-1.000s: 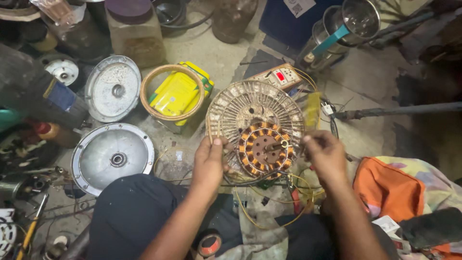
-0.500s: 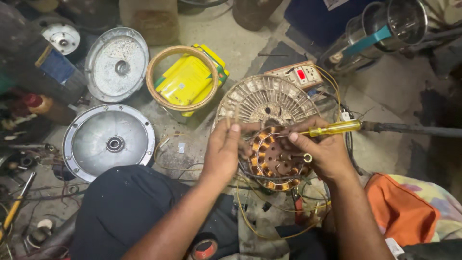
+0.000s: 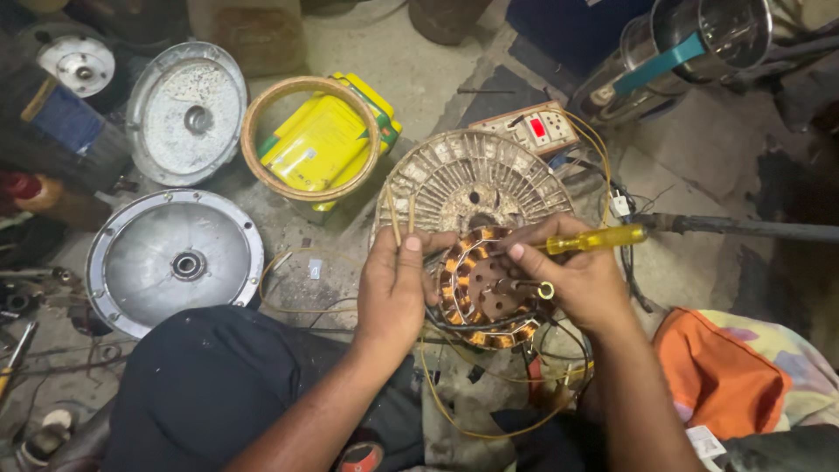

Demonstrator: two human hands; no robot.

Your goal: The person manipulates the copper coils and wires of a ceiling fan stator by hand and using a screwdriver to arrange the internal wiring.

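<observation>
Copper windings ring the round motor core (image 3: pixel 481 288) that sits at the centre of the view, resting on the near edge of a pale ribbed fan housing (image 3: pixel 476 179) on the concrete floor (image 3: pixel 419 52). The left hand (image 3: pixel 398 284) is curled against the core's left side, thumb laid over the top of the windings and fingers closed on a bundle of dark wires there; two thin tan sticks (image 3: pixel 400 218) stand up just above its knuckles. The right hand (image 3: pixel 572 280) is closed around a yellow-handled screwdriver (image 3: pixel 594 239), the handle pointing out to the right and the tip end aimed in at the top of the core (the tip itself is hidden behind the fingers). A small metal ring (image 3: pixel 546 290) shows at that hand's fingertips, beside the core's hub. Thin yellow wires (image 3: pixel 489 428) loop out below the core toward the person's lap. Behind the housing lies a small tester box (image 3: pixel 535 129) with sockets and a red display. To the left of it a tan ring (image 3: pixel 310 138) encircles a yellow packet (image 3: pixel 319 140). Further left, two grey round metal covers lie flat, one near (image 3: pixel 175 262) and one farther (image 3: pixel 186 114). A steel jug with a teal handle (image 3: pixel 690 44) is at the upper right, and orange cloth (image 3: pixel 725 367) lies by the right forearm.
</observation>
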